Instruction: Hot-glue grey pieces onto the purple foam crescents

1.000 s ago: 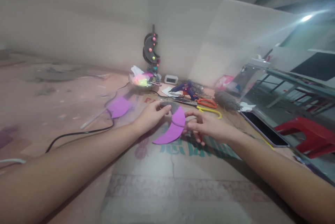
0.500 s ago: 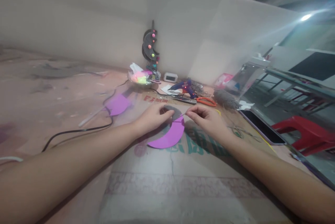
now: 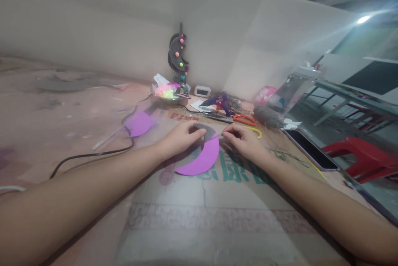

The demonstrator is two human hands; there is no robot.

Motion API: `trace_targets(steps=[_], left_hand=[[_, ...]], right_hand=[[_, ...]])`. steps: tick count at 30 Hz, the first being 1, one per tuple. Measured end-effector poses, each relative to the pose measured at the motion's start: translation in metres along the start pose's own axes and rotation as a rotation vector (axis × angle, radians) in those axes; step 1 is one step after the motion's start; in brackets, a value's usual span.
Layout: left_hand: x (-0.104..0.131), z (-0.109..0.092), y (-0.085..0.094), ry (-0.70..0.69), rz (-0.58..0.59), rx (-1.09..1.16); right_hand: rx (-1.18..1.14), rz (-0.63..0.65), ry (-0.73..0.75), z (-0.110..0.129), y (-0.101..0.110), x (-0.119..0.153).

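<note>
A purple crescent-shaped cutout (image 3: 200, 160) lies over the cardboard, its upper end covered in grey yarn (image 3: 204, 131). My left hand (image 3: 189, 135) grips that wrapped end, thumb on top and the other fingers behind it, partly hidden. To the right of the crescent, my right hand (image 3: 239, 136) is closed in a pinch on a thin strand of grey yarn that runs faintly toward the wrapped part. Beyond the right hand a grey ball of yarn (image 3: 268, 116) rests at the back.
Behind my hands are a glue gun (image 3: 219, 102), orange-handled scissors (image 3: 245, 120), a white digital clock (image 3: 202, 91) and a bowl (image 3: 168, 99) of colourful bits. A decorated grey crescent piece (image 3: 178, 54) stands by the wall. On the right lies a phone (image 3: 311, 150); a black cord (image 3: 93, 155) crosses the left.
My right hand has shifted slightly right, and the strand that lay across the purple surface now sits at the edge of the grey wrapping. The left hand keeps its hold.
</note>
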State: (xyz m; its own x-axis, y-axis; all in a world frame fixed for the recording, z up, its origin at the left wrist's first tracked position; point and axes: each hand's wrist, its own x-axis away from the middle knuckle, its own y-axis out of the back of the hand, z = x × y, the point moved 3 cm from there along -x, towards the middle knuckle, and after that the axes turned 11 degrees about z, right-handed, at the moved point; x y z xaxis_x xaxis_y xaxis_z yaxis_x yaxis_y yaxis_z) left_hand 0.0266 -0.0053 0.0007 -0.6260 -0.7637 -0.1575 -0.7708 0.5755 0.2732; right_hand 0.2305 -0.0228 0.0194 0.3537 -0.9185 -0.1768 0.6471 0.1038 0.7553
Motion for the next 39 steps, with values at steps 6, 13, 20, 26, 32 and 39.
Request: trace_targets(steps=[6,13,20,26,32,39], left_hand=[[0.000,-0.003,-0.002,-0.016,0.078,-0.017],[-0.001,-0.002,-0.004,0.001,0.120,-0.021],[0.001,-0.002,-0.006,0.005,0.153,0.013],[0.001,-0.004,-0.006,0.025,0.170,0.000],[-0.001,-0.004,-0.002,0.019,0.091,0.080],[0.000,-0.004,0.001,0.037,-0.023,0.172]], right_hand=[[0.012,-0.047,-0.005,0.000,0.000,0.000],[0.023,-0.067,0.010,0.002,0.000,0.001],[0.016,-0.082,0.013,0.003,0.000,0.002],[-0.009,0.000,-0.005,0.001,-0.004,0.001],[-0.102,-0.178,0.048,-0.005,0.003,0.001],[-0.173,0.010,0.002,0.014,-0.003,0.011]])
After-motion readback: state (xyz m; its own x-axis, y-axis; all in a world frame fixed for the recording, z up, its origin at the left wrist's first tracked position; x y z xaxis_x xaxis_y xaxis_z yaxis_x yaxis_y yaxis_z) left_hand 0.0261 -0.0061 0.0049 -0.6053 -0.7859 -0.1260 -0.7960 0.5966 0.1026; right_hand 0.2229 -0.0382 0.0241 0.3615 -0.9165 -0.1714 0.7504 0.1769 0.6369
